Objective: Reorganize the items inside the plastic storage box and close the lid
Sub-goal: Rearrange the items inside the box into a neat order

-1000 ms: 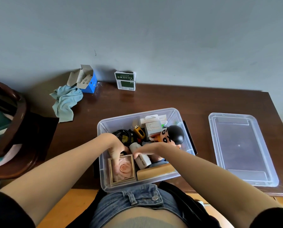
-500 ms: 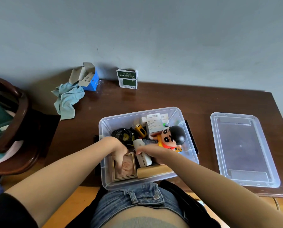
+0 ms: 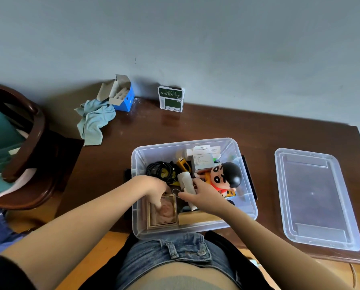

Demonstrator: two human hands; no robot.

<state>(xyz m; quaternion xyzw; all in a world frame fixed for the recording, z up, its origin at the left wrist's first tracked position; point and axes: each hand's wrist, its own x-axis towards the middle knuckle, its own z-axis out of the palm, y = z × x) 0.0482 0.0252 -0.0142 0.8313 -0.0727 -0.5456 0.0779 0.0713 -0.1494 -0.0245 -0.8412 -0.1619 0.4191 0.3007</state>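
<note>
Both hands work inside the storage box [image 3: 246, 208]: left hand [image 3: 156, 189] fingers down on the framed rose [image 3: 164, 212], right hand [image 3: 204, 195] seemingly curled round the white tube [image 3: 186, 181]; beyond it, the crowded figurine [image 3: 227, 176] could topple.

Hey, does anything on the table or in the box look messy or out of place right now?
Somewhat: a blue carton by the wall stands with its flaps open, and a crumpled cloth lies beside it. Nothing looks spilled or broken.

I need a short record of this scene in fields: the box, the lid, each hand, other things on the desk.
box: clear storage box, open, at the desk's near edge
lid: lid flat on the desk, right of the box
left hand: left hand on the rose case
right hand: right hand at the white tube
desk: blue carton, green packet, cloth
</note>
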